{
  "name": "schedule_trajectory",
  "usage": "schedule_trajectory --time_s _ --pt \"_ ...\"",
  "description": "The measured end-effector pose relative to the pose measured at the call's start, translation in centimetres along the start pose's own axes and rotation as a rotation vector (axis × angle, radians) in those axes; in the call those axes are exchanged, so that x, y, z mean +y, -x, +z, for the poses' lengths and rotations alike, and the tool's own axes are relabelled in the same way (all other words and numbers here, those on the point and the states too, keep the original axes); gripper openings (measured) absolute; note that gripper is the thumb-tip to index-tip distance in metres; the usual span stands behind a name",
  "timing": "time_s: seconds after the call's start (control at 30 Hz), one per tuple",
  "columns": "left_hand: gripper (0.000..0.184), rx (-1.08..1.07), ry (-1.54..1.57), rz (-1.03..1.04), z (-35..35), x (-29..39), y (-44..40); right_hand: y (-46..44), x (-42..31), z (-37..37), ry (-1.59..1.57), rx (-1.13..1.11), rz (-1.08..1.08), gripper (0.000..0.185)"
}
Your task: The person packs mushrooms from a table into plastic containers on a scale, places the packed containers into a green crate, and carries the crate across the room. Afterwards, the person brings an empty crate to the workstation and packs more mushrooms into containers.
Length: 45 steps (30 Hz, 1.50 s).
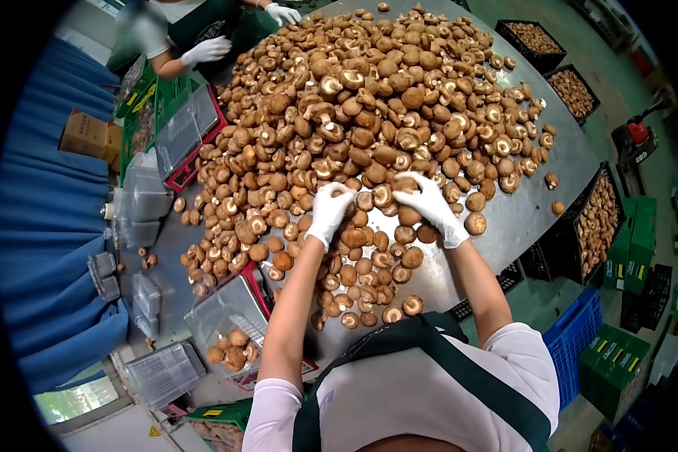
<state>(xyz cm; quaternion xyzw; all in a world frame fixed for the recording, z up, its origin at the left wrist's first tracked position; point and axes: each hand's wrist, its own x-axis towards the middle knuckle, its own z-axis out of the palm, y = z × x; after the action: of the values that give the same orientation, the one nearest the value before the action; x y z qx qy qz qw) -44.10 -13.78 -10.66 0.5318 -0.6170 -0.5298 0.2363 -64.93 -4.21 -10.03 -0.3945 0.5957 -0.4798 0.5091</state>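
A large heap of brown shiitake mushrooms (369, 98) covers the metal table, with a looser group of mushrooms (365, 275) between my forearms. Both hands wear white gloves and are at the near edge of the heap. My left hand (330, 214) has its fingers curled round a mushroom, which the glove mostly hides. To its right, my right hand (432, 208) is closed round another mushroom (406, 185), its brown cap showing between thumb and fingers. Several mushrooms lie between the two hands, caps and pale undersides both showing.
At my left, a clear plastic tray (209, 320) with a few mushrooms sits on a red-edged scale. Stacked clear trays (139, 197) line the left side. Across the table stands a co-worker with gloved hands (207, 51). Black crates of mushrooms (600, 218) stand on the right.
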Motion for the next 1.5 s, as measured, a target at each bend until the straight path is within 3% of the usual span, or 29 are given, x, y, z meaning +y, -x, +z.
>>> schedule_trajectory --time_s 0.03,0.1,0.13,0.17,0.3,0.4,0.43,0.57,0.63,0.67,0.7,0.77,0.8,0.93,1.0,1.03,1.17,1.27,1.33,1.43,1.5 --pt "0.025 -0.01 -0.306 0.238 0.3 -0.4 0.2 0.4 0.9 0.2 0.03 -0.01 0.038 0.04" --pt "0.043 -0.026 -0.513 0.335 2.4 1.3 1.4 1.3 1.4 0.3 0.007 0.01 0.017 0.039" --pt "0.06 -0.127 -0.727 0.241 3.5 2.4 2.0 1.7 1.3 0.3 0.01 0.009 0.019 0.039" --pt "0.066 -0.177 -0.786 0.158 4.6 3.0 2.3 2.0 1.0 0.2 -0.101 0.018 0.054 0.038" --pt "0.06 -0.069 -0.873 0.179 7.1 1.9 2.4 2.1 1.9 0.1 -0.323 0.043 0.101 0.036" --pt "0.047 -0.146 -0.354 0.252 4.7 0.5 2.0 2.3 1.9 0.3 -0.33 -0.001 0.109 0.035" --pt "0.041 -0.24 0.025 0.061 3.9 -0.3 2.0 2.6 1.7 0.5 -0.324 -0.011 0.102 0.035" --pt "0.031 -0.337 1.018 -0.237 -0.3 0.0 6.4 4.4 0.3 2.5 -0.693 -0.108 0.202 0.038" --pt "0.029 -0.305 1.168 -0.381 -2.7 0.3 9.8 5.2 0.1 4.6 -0.797 -0.138 0.28 0.038" --pt "0.028 -0.289 1.173 -0.296 -3.8 1.3 12.0 5.3 0.3 5.5 -0.845 -0.202 0.335 0.038" --pt "0.03 -0.197 1.176 -0.223 -4.5 0.5 13.5 6.1 -0.9 7.3 -0.839 -0.169 0.364 0.039" --pt "0.034 -0.039 1.153 -0.261 -6.6 -1.3 16.7 7.6 -3.6 11.0 -0.796 -0.326 0.341 0.039" --pt "0.038 0.057 1.069 -0.172 -7.8 -1.9 18.3 7.5 -3.0 12.3 -0.723 -0.394 0.356 0.04" --pt "0.04 0.489 0.944 -0.004 -14.2 -3.2 25.8 9.4 -6.5 19.6 -0.41 -0.705 0.15 0.036" --pt "0.035 0.622 1.055 0.065 -17.5 -3.3 29.1 10.5 -8.7 23.1 -0.263 -0.764 0.059 0.035" --pt "0.032 0.856 0.742 0.159 -18.5 -3.3 30.0 11.1 -9.6 24.8 -0.22 -0.808 0.053 0.034" --pt "0.028 0.986 0.899 0.129 -22.8 -2.4 35.1 12.5 -10.9 32.2 -0.119 -0.88 -0.148 0.035" --pt "0.029 1.194 0.626 0.264 -27.7 -6.2 35.9 13.6 -10.4 37.0 -0.119 -0.892 -0.121 0.035" --pt "0.027 1.188 0.516 0.219 -31.0 -7.7 37.5 14.3 -10.1 39.5 -0.118 -0.908 -0.131 0.036" --pt "0.025 1.139 0.498 0.364 -32.9 -7.9 37.8 15.9 -10.1 42.3 -0.203 -0.825 -0.138 0.038" --pt "0.027 1.111 0.467 0.193 -31.8 -8.8 37.1 16.8 -9.4 43.6 0.051 -0.828 -0.378 0.044"
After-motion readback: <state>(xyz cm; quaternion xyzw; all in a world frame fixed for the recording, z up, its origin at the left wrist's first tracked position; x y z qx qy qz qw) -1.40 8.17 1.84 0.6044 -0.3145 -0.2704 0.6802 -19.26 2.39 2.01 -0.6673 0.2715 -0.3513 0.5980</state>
